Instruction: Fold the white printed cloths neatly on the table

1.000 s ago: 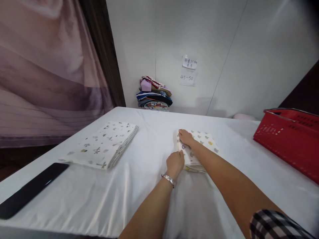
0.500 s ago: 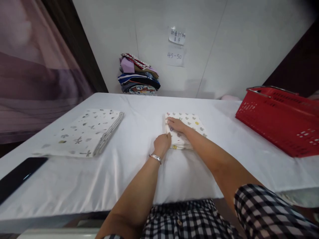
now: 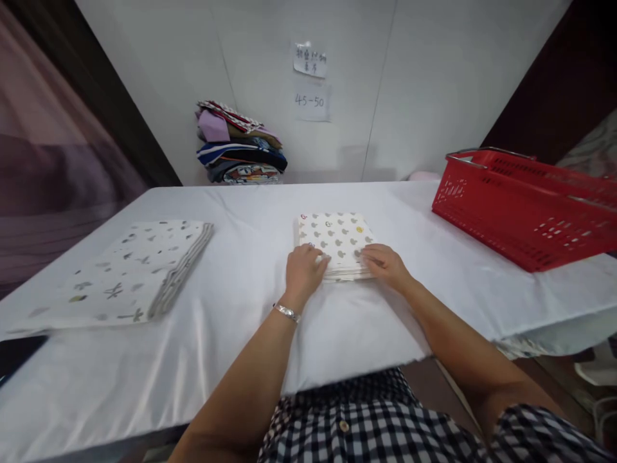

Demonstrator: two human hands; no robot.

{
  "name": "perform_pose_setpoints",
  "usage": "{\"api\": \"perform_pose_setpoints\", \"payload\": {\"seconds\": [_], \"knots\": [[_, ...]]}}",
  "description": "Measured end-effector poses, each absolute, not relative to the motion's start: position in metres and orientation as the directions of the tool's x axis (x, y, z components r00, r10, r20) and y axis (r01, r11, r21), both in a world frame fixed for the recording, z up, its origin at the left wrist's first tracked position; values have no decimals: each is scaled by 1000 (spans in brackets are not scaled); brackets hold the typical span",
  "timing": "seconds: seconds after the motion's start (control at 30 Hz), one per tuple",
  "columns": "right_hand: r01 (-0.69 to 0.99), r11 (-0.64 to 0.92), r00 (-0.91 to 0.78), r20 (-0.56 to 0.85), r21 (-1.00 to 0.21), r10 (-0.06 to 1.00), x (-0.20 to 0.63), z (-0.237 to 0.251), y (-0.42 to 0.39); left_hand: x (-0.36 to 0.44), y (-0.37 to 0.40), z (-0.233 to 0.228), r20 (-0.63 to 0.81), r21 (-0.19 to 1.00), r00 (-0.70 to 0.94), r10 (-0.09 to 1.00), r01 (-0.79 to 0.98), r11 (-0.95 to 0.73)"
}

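On the white table (image 3: 241,302), right in front of you, lies a small folded cloth (image 3: 336,238) with little prints. Your left hand (image 3: 303,270) rests curled on its near left corner. Your right hand (image 3: 384,265) lies flat on its near right edge, fingers out. Neither hand is lifting it.

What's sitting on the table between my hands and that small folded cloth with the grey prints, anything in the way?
Nothing visible. The left hand and the right hand both already rest on the near edge of the folded printed cloth. The larger folded cloth and the red basket lie well off to either side on the table.
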State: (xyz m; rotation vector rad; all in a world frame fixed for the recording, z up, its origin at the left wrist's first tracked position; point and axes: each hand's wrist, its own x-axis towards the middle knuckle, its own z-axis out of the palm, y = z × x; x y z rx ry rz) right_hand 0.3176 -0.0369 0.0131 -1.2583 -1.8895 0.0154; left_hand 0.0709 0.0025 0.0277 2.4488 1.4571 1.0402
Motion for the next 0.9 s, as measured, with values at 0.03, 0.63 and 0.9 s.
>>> {"api": "perform_pose_setpoints", "payload": {"seconds": [0.03, 0.63, 0.9], "knots": [[760, 513, -175, 634, -399, 753, 318, 11, -39, 75, 0, 27, 506, 385, 383, 773, 701, -600], [747, 560, -269, 606, -359, 748, 319, 9, -42, 84, -4, 25, 451, 398, 517, 727, 613, -683], [729, 594, -353, 557, -340, 752, 326, 9, -45, 78, 3, 19, 425, 407, 599, 679, 543, -734]]}}
